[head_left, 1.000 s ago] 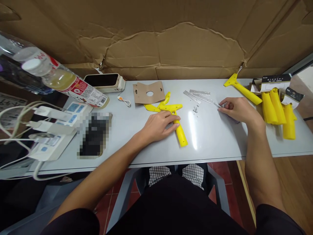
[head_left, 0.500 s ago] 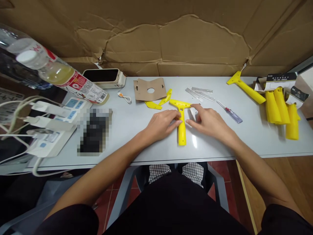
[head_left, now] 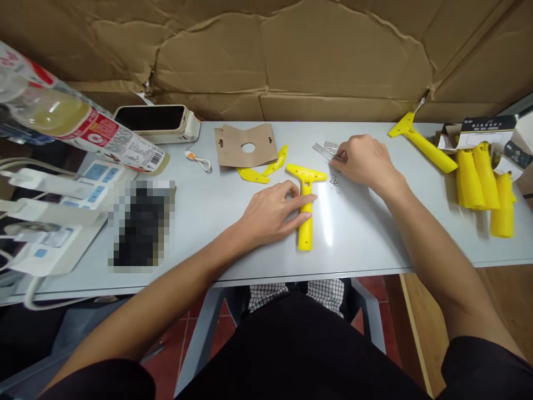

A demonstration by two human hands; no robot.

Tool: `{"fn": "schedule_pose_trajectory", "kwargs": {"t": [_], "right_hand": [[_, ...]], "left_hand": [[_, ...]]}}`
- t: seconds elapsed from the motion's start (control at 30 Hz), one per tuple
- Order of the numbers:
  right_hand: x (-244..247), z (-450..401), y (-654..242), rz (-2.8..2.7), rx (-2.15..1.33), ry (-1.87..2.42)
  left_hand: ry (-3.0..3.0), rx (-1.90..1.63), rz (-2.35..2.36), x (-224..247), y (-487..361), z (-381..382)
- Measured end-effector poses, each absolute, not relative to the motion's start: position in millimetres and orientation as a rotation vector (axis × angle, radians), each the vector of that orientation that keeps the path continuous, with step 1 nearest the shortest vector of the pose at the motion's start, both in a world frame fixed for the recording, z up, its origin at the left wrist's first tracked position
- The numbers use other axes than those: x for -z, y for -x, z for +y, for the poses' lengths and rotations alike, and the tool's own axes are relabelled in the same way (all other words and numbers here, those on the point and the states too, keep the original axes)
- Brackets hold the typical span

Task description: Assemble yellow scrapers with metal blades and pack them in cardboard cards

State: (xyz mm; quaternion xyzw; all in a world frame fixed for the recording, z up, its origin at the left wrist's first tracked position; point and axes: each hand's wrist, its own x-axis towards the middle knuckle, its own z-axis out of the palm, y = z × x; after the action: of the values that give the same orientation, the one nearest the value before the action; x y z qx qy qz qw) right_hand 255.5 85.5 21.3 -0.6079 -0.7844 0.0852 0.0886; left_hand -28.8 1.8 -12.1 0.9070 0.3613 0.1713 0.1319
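Note:
A yellow T-shaped scraper handle [head_left: 306,236] lies on the table, its wide head pointing away from me. My left hand [head_left: 272,214] has its fingers around the handle's shaft. Over the metal blades [head_left: 322,150], my right hand [head_left: 363,161] has its fingertips pressed together; whatever is between them is hidden. Small screws [head_left: 334,180] lie just below its fingers. Two yellow cover pieces [head_left: 254,176] rest partly against a brown card [head_left: 245,145] with a round hole.
Another yellow scraper [head_left: 428,149] and several yellow handles [head_left: 470,180] lie at the right. On the left are a bottle [head_left: 120,141], a power strip [head_left: 79,239], a blurred dark object [head_left: 144,225] and a phone [head_left: 154,119]. A short cable [head_left: 200,160] sits behind.
My right hand has left the scraper head and moved up and right to the blades. My left fingers now reach across the shaft. The view has shifted slightly.

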Motion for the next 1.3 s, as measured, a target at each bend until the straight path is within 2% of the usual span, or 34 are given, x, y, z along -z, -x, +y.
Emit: {"fn": "schedule_pose_trajectory", "kwargs": {"t": [0.43, 0.53, 0.7, 0.83, 0.97, 1.3], "right_hand": [[-12, 74, -253, -2.417, 0.119, 1.69], [-18, 69, -250, -2.186, -0.172, 1.568], [-30, 52, -245, -1.648, -1.05, 1.29], [-28, 42, -240, -1.551, -1.377, 1.081], [-24, 35, -233, -1.583, -1.407, 1.127], [-26, 29, -223, -1.869, -1.332, 1.164]], "left_hand": [[-2.306, -0.763, 1.123, 10, 28, -10], [-2.181, -0.816, 1.165, 9, 26, -9], [-1.603, -0.972, 1.096, 8, 26, -4], [-1.238, -0.896, 0.958, 9, 29, -3], [-1.211, -0.765, 0.836, 11, 27, -7], [-1.081, -0.727, 0.739, 7, 20, -10]]}}
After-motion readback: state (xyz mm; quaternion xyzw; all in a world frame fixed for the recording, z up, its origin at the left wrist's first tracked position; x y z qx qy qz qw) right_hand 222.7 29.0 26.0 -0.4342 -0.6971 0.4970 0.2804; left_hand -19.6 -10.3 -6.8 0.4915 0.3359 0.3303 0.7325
